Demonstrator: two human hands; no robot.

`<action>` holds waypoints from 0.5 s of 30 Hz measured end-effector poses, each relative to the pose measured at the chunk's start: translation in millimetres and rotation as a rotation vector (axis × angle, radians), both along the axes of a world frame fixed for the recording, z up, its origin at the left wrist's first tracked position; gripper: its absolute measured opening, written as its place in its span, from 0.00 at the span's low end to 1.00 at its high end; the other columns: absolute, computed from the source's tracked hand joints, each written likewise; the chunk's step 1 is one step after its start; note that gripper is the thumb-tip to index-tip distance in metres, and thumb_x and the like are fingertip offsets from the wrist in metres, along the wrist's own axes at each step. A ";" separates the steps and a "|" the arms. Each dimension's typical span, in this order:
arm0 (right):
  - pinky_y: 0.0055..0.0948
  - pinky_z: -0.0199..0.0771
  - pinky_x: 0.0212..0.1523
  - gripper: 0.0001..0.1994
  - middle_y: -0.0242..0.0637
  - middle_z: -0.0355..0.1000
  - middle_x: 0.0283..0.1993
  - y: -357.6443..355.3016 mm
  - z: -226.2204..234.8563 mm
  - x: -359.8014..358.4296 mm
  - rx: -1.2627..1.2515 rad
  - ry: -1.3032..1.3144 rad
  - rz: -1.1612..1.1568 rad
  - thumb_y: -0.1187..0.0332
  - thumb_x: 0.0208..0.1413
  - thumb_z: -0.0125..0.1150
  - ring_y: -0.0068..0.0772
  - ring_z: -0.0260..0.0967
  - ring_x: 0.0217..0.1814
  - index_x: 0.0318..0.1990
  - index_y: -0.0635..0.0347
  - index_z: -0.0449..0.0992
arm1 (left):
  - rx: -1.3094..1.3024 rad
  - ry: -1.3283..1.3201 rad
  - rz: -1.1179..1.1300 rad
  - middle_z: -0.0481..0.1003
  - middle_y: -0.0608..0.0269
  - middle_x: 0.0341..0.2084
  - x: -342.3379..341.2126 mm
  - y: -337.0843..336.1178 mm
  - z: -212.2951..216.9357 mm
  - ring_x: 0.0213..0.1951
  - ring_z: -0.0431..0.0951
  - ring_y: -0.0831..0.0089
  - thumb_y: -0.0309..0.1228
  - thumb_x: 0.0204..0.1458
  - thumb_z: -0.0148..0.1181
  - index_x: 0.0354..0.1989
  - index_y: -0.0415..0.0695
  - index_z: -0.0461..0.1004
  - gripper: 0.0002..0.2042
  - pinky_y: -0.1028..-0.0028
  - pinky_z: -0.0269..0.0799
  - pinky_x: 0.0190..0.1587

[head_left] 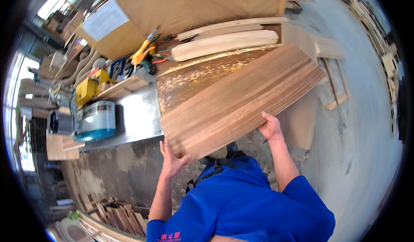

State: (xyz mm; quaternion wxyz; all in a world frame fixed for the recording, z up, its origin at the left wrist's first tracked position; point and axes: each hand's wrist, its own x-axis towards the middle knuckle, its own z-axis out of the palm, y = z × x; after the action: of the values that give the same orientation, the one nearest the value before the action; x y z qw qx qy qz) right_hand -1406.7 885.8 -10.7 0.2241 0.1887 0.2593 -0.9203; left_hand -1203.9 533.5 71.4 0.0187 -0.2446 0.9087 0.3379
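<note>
A wide brown wooden board (241, 99) with lengthwise grain stripes is held in front of me, slanting up to the right over the workbench. My left hand (171, 159) grips its near left corner, the thumb along the near edge and the fingers at the end. On the near long edge, right of the middle, my right hand (271, 126) is closed with the thumb on top; its other fingers are hidden under the board. Behind the board, the bench top (181, 84) is strewn with pale wood shavings.
Pale shaped wood pieces (224, 45) lie along the bench's back. To the left are an orange-yellow power tool (142, 52), a yellow machine (91, 87), and a grey-teal motor housing (95, 120) by a metal plate (138, 112). Offcuts (120, 218) stand lower left; a wooden frame (336, 82) is right.
</note>
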 end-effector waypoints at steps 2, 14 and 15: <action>0.42 0.65 0.64 0.26 0.39 0.68 0.60 -31.9 10.2 0.6 -0.023 0.018 0.113 0.78 0.53 0.59 0.40 0.64 0.63 0.61 0.63 0.63 | 0.482 0.034 0.505 0.60 0.34 0.59 31.2 -26.5 -27.4 0.59 0.65 0.52 0.38 0.45 0.71 0.68 0.32 0.44 0.48 0.59 0.68 0.56; 0.48 0.69 0.61 0.26 0.43 0.66 0.61 -237.7 15.9 81.8 0.089 0.021 1.031 0.70 0.58 0.62 0.43 0.65 0.62 0.62 0.65 0.62 | 0.822 0.372 1.560 0.79 0.55 0.38 284.3 -49.8 -76.0 0.38 0.78 0.68 0.40 0.54 0.65 0.42 0.33 0.76 0.19 0.67 0.73 0.44; 0.48 0.69 0.61 0.26 0.43 0.67 0.61 -251.2 10.5 92.1 0.086 0.019 1.122 0.69 0.59 0.61 0.43 0.66 0.61 0.62 0.66 0.62 | 0.797 0.410 1.608 0.79 0.55 0.37 306.3 -42.7 -75.6 0.38 0.78 0.68 0.40 0.53 0.66 0.40 0.34 0.77 0.18 0.67 0.73 0.43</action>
State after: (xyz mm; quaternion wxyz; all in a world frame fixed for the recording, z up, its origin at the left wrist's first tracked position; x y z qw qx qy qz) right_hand -1314.7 634.6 -0.2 0.6689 0.0227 0.3594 -0.6504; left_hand -897.6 490.8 -4.2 -0.3005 -0.7135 0.2669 0.5740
